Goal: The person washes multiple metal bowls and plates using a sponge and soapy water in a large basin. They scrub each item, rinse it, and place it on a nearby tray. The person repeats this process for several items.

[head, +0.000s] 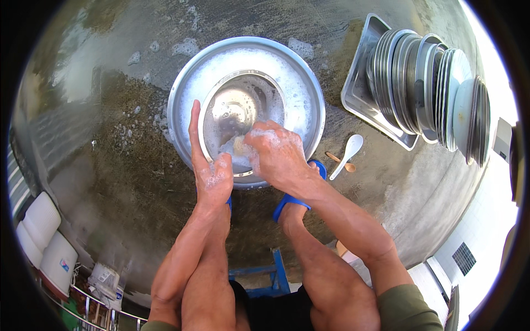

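A large round metal basin with soapy water stands on the wet floor between the person's feet. Inside it a smaller metal bowl is tilted, its rim above the suds. My left hand grips the bowl's near left rim, thumb inside and fingers along the outside. Foam covers my right hand, which presses a pale yellowish scrubber against the bowl's inner wall; most of the scrubber is hidden by the fingers.
To the right, a rectangular metal tray holds metal basins and plates stacked on edge. A white spoon and a small wooden spoon lie on the concrete floor. Behind the basin are foam patches. A blue stool is beneath the person.
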`<act>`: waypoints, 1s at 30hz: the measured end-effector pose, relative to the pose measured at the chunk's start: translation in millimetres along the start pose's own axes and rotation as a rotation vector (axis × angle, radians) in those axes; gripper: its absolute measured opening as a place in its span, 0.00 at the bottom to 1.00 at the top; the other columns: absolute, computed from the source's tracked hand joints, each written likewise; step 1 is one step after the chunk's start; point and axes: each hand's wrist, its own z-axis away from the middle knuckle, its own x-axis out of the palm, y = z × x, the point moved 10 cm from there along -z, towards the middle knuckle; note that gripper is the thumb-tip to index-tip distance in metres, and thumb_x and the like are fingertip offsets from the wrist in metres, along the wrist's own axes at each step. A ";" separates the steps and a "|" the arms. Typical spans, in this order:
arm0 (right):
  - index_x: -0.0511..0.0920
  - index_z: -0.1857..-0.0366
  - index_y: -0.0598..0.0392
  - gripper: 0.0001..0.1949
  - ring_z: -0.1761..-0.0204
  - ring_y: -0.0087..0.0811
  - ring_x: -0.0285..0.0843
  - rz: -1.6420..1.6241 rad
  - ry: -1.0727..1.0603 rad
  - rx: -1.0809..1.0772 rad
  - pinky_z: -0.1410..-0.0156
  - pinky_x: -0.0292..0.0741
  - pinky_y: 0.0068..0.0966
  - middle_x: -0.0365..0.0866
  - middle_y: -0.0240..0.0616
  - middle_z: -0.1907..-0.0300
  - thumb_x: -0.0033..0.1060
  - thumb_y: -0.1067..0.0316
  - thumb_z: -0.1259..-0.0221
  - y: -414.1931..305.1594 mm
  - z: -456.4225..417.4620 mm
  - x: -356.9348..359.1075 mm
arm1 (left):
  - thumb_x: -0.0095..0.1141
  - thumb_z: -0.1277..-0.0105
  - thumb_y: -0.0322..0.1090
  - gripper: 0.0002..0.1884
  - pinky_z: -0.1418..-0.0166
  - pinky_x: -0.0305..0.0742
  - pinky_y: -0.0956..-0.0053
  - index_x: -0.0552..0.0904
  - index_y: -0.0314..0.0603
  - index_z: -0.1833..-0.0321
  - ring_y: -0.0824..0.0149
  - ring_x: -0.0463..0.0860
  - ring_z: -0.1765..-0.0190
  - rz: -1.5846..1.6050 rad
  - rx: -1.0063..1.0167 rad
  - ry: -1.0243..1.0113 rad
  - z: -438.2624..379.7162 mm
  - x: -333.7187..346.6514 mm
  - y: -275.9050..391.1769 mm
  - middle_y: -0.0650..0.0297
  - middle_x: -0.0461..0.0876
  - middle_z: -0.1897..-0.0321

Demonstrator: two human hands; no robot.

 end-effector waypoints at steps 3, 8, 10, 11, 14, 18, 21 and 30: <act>0.86 0.55 0.55 0.13 0.48 0.50 0.85 -0.260 0.128 0.175 0.45 0.82 0.48 0.84 0.43 0.56 0.75 0.71 0.46 4.8 13.8 -29.7 | 0.40 0.50 0.14 0.54 0.08 0.51 0.54 0.55 0.41 0.10 0.50 0.57 0.11 -0.310 0.106 0.078 -4.5 -4.6 4.5 0.49 0.59 0.15; 0.85 0.51 0.55 0.19 0.51 0.50 0.82 -0.125 0.442 0.222 0.47 0.80 0.47 0.83 0.42 0.57 0.77 0.75 0.50 37.2 38.8 -77.9 | 0.40 0.50 0.11 0.55 0.08 0.49 0.54 0.55 0.45 0.10 0.50 0.59 0.13 -0.369 0.268 0.071 -6.8 -2.2 -6.7 0.51 0.59 0.15; 0.84 0.50 0.56 0.19 0.53 0.49 0.83 -0.074 0.537 0.237 0.45 0.81 0.42 0.84 0.43 0.56 0.77 0.74 0.49 47.9 47.2 -84.5 | 0.42 0.51 0.10 0.56 0.08 0.49 0.54 0.56 0.47 0.10 0.49 0.61 0.14 -0.368 0.177 0.033 -7.5 3.9 -29.3 0.51 0.59 0.16; 0.84 0.49 0.57 0.18 0.53 0.47 0.84 -0.174 0.534 0.304 0.45 0.81 0.40 0.85 0.44 0.56 0.75 0.74 0.47 58.7 49.0 -80.8 | 0.43 0.51 0.10 0.57 0.08 0.49 0.55 0.56 0.47 0.10 0.49 0.61 0.14 -0.368 0.131 0.014 -7.3 7.3 -40.6 0.51 0.59 0.16; 0.82 0.48 0.61 0.16 0.54 0.36 0.87 -0.492 0.459 0.541 0.43 0.81 0.33 0.88 0.46 0.55 0.69 0.72 0.39 82.5 53.5 -69.5 | 0.50 0.41 0.09 0.42 0.26 0.77 0.59 0.71 0.41 0.19 0.51 0.81 0.32 0.018 -0.390 0.196 -7.0 -5.1 -112.0 0.52 0.78 0.31; 0.80 0.44 0.61 0.22 0.53 0.36 0.88 -0.643 0.480 0.515 0.42 0.82 0.33 0.88 0.49 0.54 0.77 0.63 0.39 92.5 46.3 -73.2 | 0.57 0.27 0.21 0.20 0.41 0.88 0.58 0.84 0.35 0.34 0.54 0.90 0.46 0.452 -1.048 0.151 17.1 10.2 -209.8 0.54 0.89 0.43; 0.81 0.47 0.57 0.28 0.53 0.43 0.89 -0.237 0.400 0.444 0.44 0.84 0.38 0.87 0.48 0.51 0.87 0.53 0.45 63.8 37.4 -88.9 | 0.56 0.22 0.31 0.15 0.44 0.89 0.58 0.86 0.38 0.37 0.55 0.90 0.45 0.645 -1.037 0.113 11.5 33.3 -212.1 0.52 0.89 0.44; 0.78 0.66 0.54 0.15 0.59 0.45 0.90 0.050 0.501 -0.250 0.62 0.84 0.37 0.85 0.46 0.51 0.76 0.67 0.58 -16.6 44.5 -113.5 | 0.51 0.16 0.50 0.25 0.15 0.70 0.50 0.81 0.41 0.27 0.49 0.76 0.21 1.273 -0.490 -0.358 -44.6 83.2 -65.2 0.47 0.76 0.23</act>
